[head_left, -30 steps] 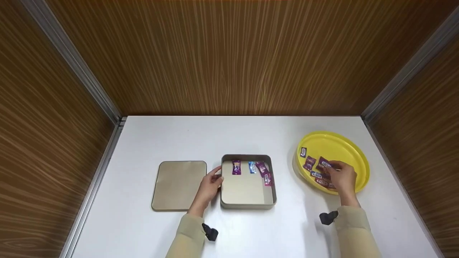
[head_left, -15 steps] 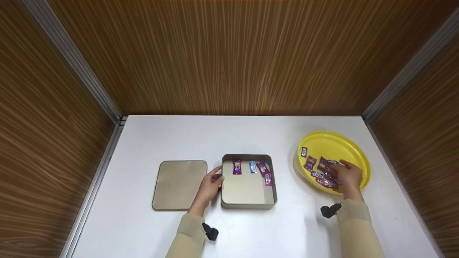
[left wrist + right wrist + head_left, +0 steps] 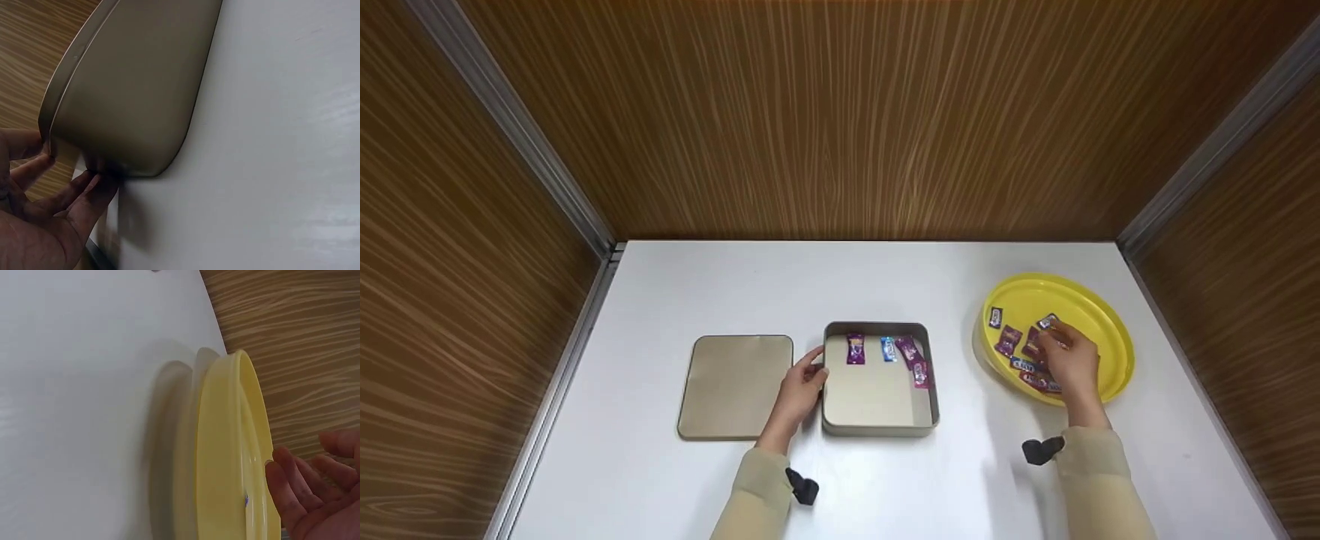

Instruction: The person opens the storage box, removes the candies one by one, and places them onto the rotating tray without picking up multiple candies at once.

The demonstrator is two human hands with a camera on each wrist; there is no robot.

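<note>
My left hand (image 3: 799, 394) holds the left side of an open tan tin (image 3: 877, 433), thumb at the rim and other fingers against the outer wall, as the left wrist view shows. Inside the tin lie several wrapped candies, one purple (image 3: 856, 349) and one light blue (image 3: 889, 349) among them. Over the yellow round tub (image 3: 1099, 322), my right hand (image 3: 1072, 367) pinches a small wrapped candy (image 3: 1048, 321) that shows at its fingertips. Below and left of that hand, more candies sit in the tub, such as a purple one (image 3: 1009, 341); the hand covers some of them.
A flat tan lid (image 3: 735, 388) lies on the white table (image 3: 840, 285) left of the tin. Brown wood-grain panels (image 3: 840, 120) stand behind the table and along both sides.
My right hand shifted right inside the tub, then back left and a little farther away, the small wrapped candy moving with its fingertips. The left hand and the tin have stayed put.
</note>
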